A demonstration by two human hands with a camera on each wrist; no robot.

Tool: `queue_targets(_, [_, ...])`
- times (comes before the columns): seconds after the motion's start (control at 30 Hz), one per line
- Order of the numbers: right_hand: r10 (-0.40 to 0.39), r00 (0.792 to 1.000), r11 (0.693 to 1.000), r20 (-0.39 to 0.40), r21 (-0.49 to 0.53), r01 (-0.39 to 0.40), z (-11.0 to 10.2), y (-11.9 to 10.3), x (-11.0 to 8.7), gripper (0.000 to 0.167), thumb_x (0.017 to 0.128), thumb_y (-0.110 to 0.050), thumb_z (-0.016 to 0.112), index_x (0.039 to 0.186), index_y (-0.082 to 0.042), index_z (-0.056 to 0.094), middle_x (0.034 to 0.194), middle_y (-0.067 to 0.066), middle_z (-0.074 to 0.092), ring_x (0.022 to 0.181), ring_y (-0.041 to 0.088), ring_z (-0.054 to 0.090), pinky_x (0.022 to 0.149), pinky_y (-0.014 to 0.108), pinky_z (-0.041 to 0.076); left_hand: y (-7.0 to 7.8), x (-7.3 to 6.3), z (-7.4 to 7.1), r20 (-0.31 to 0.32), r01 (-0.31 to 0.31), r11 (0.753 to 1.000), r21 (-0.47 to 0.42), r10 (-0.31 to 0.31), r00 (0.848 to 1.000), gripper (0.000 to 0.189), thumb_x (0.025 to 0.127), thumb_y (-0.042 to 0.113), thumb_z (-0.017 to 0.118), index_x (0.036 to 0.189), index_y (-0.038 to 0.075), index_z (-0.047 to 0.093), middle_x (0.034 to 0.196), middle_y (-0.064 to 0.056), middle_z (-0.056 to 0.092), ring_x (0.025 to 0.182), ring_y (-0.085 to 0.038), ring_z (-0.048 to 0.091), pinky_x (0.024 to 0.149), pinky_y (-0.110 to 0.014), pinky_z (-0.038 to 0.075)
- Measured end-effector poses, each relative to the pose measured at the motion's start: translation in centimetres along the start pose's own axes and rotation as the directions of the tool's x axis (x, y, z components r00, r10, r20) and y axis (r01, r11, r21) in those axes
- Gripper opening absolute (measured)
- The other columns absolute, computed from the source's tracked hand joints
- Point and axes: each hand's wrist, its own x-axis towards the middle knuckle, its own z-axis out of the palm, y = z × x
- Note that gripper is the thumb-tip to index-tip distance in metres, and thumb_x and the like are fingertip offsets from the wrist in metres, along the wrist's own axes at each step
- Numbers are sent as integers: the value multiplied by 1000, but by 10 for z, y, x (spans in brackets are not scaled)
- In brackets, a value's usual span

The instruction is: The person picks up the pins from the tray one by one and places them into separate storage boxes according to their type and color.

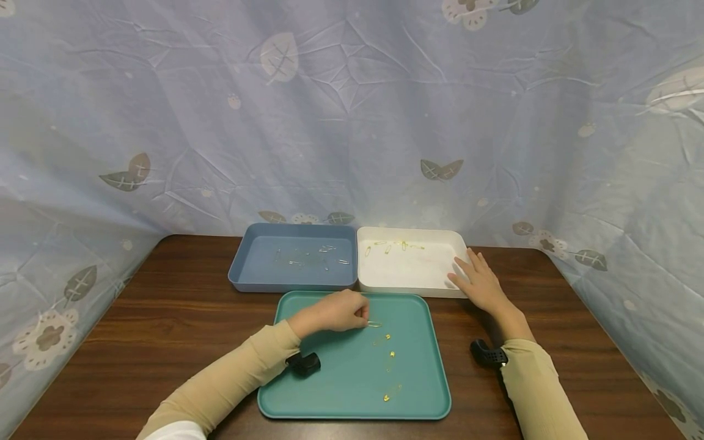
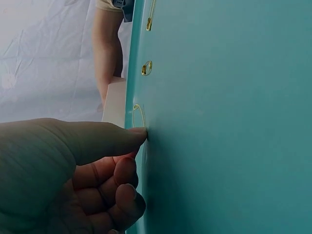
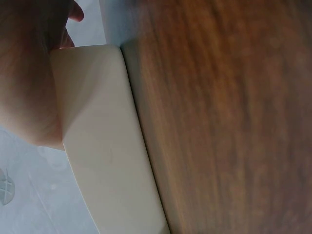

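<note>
My left hand [image 1: 340, 311] pinches a gold safety pin [image 1: 374, 324] between thumb and fingertips, over the far part of the teal tray [image 1: 330, 385]. In the left wrist view, the looped end of that safety pin [image 2: 136, 107] sticks out past the thumb. Several more gold safety pins lie on the teal tray, one of them a safety pin [image 1: 392, 354] right of the middle. With fingers spread, my right hand [image 1: 481, 286] rests on the near right corner of the white tray [image 1: 434, 269]. Its fingertips are mostly hidden in the right wrist view.
Gold safety pins [image 1: 387, 249] lie scattered in the white tray. Left of it and side by side stands a blue tray [image 1: 258, 263] with several silver-looking safety pins [image 1: 296, 263]. All three trays stand on a dark wooden table [image 1: 165, 324], with a patterned curtain [image 1: 352, 122] behind.
</note>
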Motion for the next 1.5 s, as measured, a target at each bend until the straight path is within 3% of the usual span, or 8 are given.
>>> queue_targets(0.5, [0,1000,1000,-9,-10,0,0,2,0,68,100,-47,45,149,-1,34,160,28,8,147,52,3,113,71,9,1,3,-8,-42,4,1000,0,-4,999,11,91,20,69,80,18,66,66,8,55,57,-5,47,55,-21,40])
queue_targets(0.97, [-21,999,1000,-29,-17,20,1,1,0,65,100,-43,48,147,0,38,158,31,13,145,54,7,113,70,12,0,5,-34,-111,-6,996,-91,-4,994,8,96,16,62,89,14,65,78,2,61,65,-11,51,63,-27,44])
queue_targets(1.23, [-15,1000,1000,-25,-11,14,0,0,0,65,100,-43,47,148,0,37,159,31,13,146,53,7,113,70,12,0,17,-49,-201,-4,995,-95,-15,979,8,95,16,64,87,13,64,77,0,60,62,-12,49,59,-25,42])
queue_targets(1.5, [-10,1000,1000,-18,0,10,-1,-1,-1,65,100,-43,46,148,0,36,159,29,11,147,51,5,113,70,10,-2,29,-57,-289,-17,998,-62,-2,957,11,97,21,61,92,12,65,82,-1,61,66,-13,48,64,-27,42])
